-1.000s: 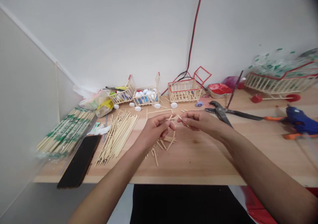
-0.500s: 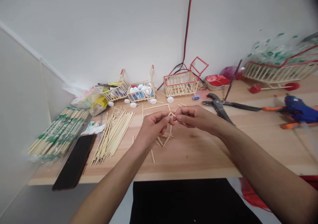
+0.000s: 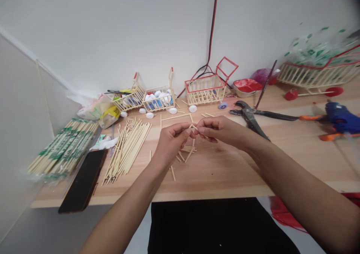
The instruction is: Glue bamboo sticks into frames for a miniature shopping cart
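Observation:
My left hand (image 3: 177, 137) and my right hand (image 3: 212, 128) meet over the middle of the table, fingertips almost touching. Each pinches a short wooden stick; the two sticks (image 3: 193, 127) come together at an angle between the fingers. How far the sticks run inside the fingers is hidden. Beneath and behind my hands, cut sticks (image 3: 176, 117) lie on the wood in a loose outline. A few more short sticks (image 3: 189, 149) lie crossed just below the fingers. To the left is a pile of long and short wooden sticks (image 3: 129, 149).
Small stick carts (image 3: 205, 92) line the wall, some with white wheels. Packaged chopsticks (image 3: 63, 149) and a black phone (image 3: 84, 181) lie left. Pliers (image 3: 249, 119), a bowl of red paint (image 3: 247, 87), a blue glue gun (image 3: 341, 117) and a larger cart (image 3: 317, 75) stand right.
My hands stay together at nearly the same spot, and the sticks between the fingers show a little more clearly. The whole view has shifted slightly.

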Available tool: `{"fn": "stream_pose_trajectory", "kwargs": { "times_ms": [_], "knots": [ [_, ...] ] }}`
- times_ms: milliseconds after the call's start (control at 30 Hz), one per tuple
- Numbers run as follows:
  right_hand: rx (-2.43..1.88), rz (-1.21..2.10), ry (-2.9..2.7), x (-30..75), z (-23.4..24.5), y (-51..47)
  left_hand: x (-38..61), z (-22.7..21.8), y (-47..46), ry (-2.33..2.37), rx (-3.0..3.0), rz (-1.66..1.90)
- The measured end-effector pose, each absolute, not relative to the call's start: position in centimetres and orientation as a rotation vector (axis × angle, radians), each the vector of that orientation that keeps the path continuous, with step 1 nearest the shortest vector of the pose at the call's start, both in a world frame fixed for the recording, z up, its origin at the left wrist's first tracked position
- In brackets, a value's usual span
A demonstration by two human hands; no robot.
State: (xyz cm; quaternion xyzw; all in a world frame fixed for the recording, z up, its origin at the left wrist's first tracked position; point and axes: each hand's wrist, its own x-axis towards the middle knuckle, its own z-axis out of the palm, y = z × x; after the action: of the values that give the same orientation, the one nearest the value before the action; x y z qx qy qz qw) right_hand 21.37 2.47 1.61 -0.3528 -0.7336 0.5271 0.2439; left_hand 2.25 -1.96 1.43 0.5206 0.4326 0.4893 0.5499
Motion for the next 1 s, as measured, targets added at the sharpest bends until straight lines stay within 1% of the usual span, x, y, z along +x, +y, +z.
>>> {"fn": "stream_pose_trajectory", "kwargs": {
  "times_ms": [167, 267, 333, 367, 500, 567, 733, 833, 1000],
  "knots": [
    [-0.927, 1.487, -1.963, 21.1, 1.3, 2.5, 2.2, 1.4, -1.9, 1.049, 1.248, 1.156],
    [-0.962, 1.438, -1.992, 21.2, 1.3, 2.7, 2.2, 1.4, -2.0, 1.079, 1.255, 1.164],
    [-1.021, 1.319, -2.062, 21.6, 1.3, 3.0, 2.2, 1.5, -2.0, 1.097, 1.238, 1.181],
    [-1.072, 1.209, -2.114, 21.8, 1.3, 3.2, 2.2, 1.5, -2.0, 1.102, 1.222, 1.19],
    [-1.357, 0.664, -2.311, 22.8, 0.9, 3.6, 2.1, 1.4, -1.9, 1.103, 1.164, 1.195],
    [-1.469, 0.565, -2.351, 22.9, 0.6, 3.7, 2.0, 1.3, -1.8, 1.11, 1.159, 1.195],
    [-1.585, 0.495, -2.341, 22.7, 0.2, 3.7, 1.7, 1.1, -1.5, 1.112, 1.148, 1.199],
    [-1.595, 0.442, -2.305, 22.9, 1.4, 3.2, 1.6, 1.2, -1.3, 1.122, 1.132, 1.21],
    [-1.602, 0.22, -2.142, 25.3, 6.4, -0.2, 1.3, 1.6, -1.3, 1.105, 1.13, 1.221]
  ]
}}
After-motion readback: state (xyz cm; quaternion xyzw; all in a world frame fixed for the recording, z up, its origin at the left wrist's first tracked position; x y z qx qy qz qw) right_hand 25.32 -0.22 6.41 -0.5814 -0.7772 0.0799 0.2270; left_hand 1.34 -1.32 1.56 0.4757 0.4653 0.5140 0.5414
